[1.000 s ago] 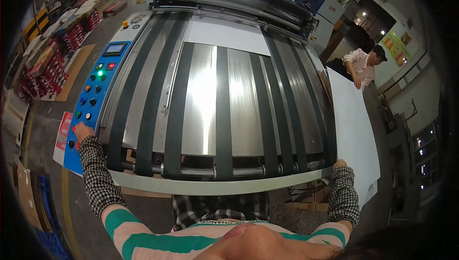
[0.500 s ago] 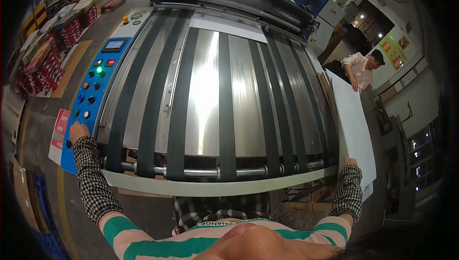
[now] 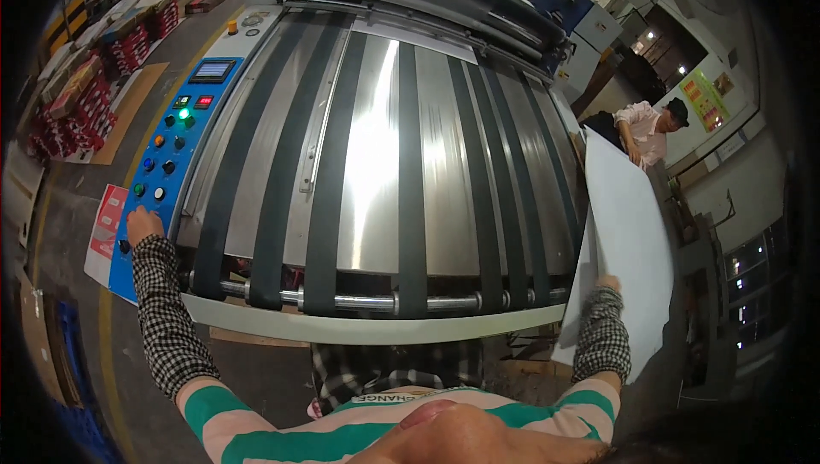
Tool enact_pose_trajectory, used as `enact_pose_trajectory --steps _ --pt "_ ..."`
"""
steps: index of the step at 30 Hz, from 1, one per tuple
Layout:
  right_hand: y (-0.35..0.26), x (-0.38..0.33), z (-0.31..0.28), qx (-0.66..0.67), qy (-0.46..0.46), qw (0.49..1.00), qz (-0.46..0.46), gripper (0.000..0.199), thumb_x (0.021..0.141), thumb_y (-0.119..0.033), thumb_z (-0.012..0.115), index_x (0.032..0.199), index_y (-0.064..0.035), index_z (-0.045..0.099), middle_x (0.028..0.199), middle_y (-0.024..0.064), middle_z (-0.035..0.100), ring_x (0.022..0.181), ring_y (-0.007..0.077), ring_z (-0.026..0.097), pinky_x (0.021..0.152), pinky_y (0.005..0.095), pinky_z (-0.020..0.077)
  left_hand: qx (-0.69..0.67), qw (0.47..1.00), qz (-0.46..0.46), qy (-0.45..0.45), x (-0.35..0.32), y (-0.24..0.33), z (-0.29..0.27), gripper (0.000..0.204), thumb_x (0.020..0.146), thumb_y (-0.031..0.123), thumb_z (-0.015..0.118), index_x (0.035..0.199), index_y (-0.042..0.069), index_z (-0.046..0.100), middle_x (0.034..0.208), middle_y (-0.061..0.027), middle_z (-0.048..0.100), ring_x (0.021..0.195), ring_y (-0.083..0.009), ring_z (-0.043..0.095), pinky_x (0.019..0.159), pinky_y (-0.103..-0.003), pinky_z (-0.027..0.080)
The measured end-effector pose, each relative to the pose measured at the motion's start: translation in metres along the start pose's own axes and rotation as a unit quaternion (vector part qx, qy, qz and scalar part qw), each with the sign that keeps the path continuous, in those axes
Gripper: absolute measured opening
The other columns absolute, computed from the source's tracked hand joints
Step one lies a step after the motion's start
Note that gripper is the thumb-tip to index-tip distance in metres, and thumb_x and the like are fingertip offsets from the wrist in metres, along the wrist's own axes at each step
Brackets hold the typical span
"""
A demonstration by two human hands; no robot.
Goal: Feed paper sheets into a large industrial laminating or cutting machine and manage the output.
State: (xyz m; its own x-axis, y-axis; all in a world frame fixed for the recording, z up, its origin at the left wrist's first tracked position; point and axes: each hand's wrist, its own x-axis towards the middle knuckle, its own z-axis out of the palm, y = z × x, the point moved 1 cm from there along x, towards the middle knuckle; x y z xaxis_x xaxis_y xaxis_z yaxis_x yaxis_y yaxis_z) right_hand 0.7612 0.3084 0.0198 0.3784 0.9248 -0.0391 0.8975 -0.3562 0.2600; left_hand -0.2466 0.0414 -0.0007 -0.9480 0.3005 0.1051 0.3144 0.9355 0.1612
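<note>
Co-worker (image 3: 647, 127), red stacked goods (image 3: 128, 41)

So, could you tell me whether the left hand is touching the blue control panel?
Touching: the head view shows the left hand resting on the blue control panel beside its buttons.

The right hand (image 3: 608, 283) is mostly hiding behind the white sheet (image 3: 628, 233), so its grip is not showing. The left hand (image 3: 143, 226) is covering part of the blue panel (image 3: 175, 152), and its fingers are too small to tell if they are pressing a button. The belts (image 3: 410, 165) are disappearing under the rollers at the top edge. The red stacks (image 3: 81, 97) at the left are blurring near the dark rim.
</note>
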Motion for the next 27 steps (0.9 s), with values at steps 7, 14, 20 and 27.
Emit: enact_pose_trajectory --steps 7,14,20,27 --pt "-0.324 -0.189 -0.093 0.207 0.001 0.975 -0.078 0.030 0.077 -0.016 0.038 0.079 0.0042 0.060 0.085 0.0251 0.056 0.077 0.0377 0.055 0.070 0.0410 0.0448 0.037 0.999 -0.023 0.003 -0.005 -0.051 -0.038 0.026 0.080 0.022 0.050 0.093 0.001 0.055 0.093 -0.0173 0.054 0.087 -0.0303 0.054 0.072 -0.039 0.045" --pt "-0.380 -0.271 -0.121 0.438 -0.255 0.787 -0.352 0.062 0.078 -0.052 0.041 0.122 -0.0074 0.040 0.126 0.0206 0.034 0.116 0.0369 0.030 0.097 0.0458 0.0204 0.039 0.998 -0.010 0.045 0.003 -0.063 -0.019 0.025 0.080 0.023 0.050 0.091 0.001 0.054 0.091 -0.0163 0.053 0.083 -0.0305 0.054 0.071 -0.039 0.045" --pt "-0.416 -0.310 -0.046 0.189 -0.054 0.937 -0.287 0.069 0.077 -0.052 0.042 0.130 -0.0118 0.025 0.137 0.0160 0.008 0.126 0.0328 0.000 0.099 0.0499 -0.0015 0.032 0.999 -0.010 0.019 -0.008 -0.052 -0.037 0.027 0.081 0.024 0.050 0.091 -0.001 0.053 0.090 -0.0170 0.052 0.083 -0.0301 0.053 0.070 -0.040 0.044" --pt "-0.467 -0.285 -0.055 0.238 -0.015 0.905 -0.352 0.067 0.075 -0.048 0.048 0.128 -0.0113 0.029 0.136 0.0174 0.015 0.125 0.0349 0.007 0.099 0.0509 0.0016 0.033 0.999 -0.001 0.038 -0.006 -0.056 -0.035 0.026 0.081 0.024 0.050 0.084 -0.002 0.054 0.087 -0.0169 0.053 0.078 -0.0299 0.055 0.065 -0.039 0.046"
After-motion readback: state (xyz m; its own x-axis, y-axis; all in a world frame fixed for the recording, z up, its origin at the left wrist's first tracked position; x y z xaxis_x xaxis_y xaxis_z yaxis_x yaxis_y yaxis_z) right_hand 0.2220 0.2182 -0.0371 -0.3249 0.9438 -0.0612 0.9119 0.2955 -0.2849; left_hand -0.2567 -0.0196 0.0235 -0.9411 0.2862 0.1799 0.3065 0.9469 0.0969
